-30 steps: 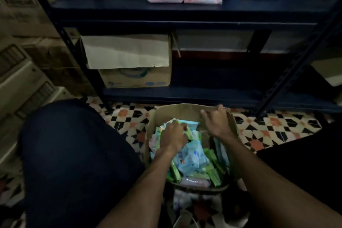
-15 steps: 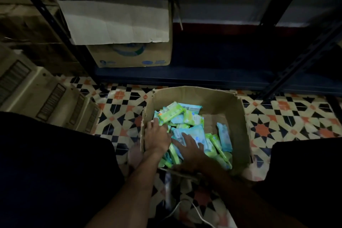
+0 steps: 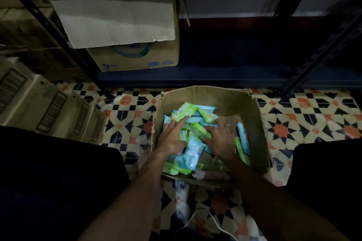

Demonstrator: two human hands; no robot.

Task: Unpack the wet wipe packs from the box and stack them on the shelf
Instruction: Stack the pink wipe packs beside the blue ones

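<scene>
At 9 o'clock some pale slatted units [image 3: 49,107] sit on the floor. Up at 11, a printed cardboard carton [image 3: 137,58] with a creased flap sits on the dark metal shelf [image 3: 235,76]. The floor is glossy star-pattern tiles [image 3: 133,103]. Around 5 o'clock there's the ragged-edged cardboard box [image 3: 205,98]. The left hand [image 3: 172,137] lies flat in it, fingers straight and spread, on a jumble of shiny green and blue wet wipe packs [image 3: 193,152]. The right hand [image 3: 219,139] is splayed too, pressing the pile and gripping nothing.
</scene>
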